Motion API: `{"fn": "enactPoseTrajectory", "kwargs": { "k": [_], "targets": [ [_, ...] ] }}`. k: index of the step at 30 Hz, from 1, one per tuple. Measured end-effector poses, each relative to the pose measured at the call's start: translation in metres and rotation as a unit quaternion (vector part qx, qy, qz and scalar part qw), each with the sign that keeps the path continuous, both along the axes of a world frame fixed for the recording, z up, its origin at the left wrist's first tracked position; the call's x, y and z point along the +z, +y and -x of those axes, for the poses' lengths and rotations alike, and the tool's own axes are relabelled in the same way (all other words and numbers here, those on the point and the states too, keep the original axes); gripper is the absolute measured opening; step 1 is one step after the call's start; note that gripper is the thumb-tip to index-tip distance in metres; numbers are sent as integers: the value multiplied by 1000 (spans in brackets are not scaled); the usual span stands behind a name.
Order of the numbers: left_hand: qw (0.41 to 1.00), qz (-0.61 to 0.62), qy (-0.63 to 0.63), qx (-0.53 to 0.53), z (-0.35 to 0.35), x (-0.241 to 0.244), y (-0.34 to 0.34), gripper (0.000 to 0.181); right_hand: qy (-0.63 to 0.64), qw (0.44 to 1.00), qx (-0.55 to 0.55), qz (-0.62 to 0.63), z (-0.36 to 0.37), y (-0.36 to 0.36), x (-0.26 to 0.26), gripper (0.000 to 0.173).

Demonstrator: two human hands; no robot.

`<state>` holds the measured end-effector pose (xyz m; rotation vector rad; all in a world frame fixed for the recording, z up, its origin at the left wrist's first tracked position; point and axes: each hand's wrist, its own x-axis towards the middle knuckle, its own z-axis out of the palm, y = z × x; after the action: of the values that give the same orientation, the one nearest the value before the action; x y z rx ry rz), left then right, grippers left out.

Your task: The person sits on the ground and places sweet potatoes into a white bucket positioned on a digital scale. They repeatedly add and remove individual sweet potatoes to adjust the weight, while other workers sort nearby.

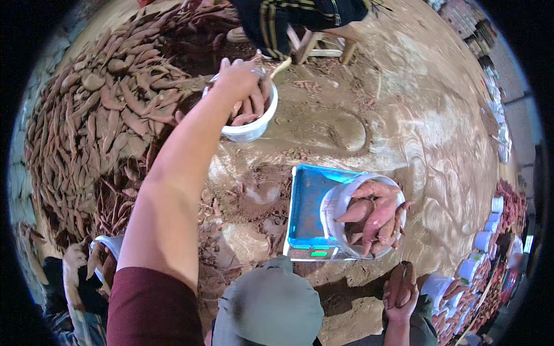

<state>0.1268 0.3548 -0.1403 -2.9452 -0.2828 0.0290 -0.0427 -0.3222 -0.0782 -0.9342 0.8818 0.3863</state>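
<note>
My left hand, at the end of a bare forearm with a maroon sleeve, is over the far-left rim of a white plastic bucket. Sweet potatoes lie in this bucket. The fingers point away from me; the hand hides what is under them, so its grip cannot be made out. My right hand is out of view. Nearer and to the right, a second white bucket of sweet potatoes stands on a blue platform scale with a lit display.
A large heap of sweet potatoes covers the left. A person in a grey cap is close below; a co-worker's hand beside them holds sweet potatoes. Another person's dark trousers and a wooden stool are above. Filled buckets line the right.
</note>
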Motion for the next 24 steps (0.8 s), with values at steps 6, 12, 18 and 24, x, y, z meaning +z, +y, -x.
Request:
{"fn": "enactPoseTrajectory", "kwargs": {
  "k": [6,12,18,24],
  "targets": [
    [993,-82,-30,-74,32,34,17,25,-81,996,39,-7,3,-9,4,62],
    [829,509,-171,156,124,69,4,22,-44,998,23,-35,2,-22,-5,64],
    [768,619,-135,94,138,117,-217,19,-35,996,32,-70,5,-26,-5,65],
    [899,376,-144,-175,69,130,-291,22,-81,989,32,-117,15,-32,14,65]
  ]
}}
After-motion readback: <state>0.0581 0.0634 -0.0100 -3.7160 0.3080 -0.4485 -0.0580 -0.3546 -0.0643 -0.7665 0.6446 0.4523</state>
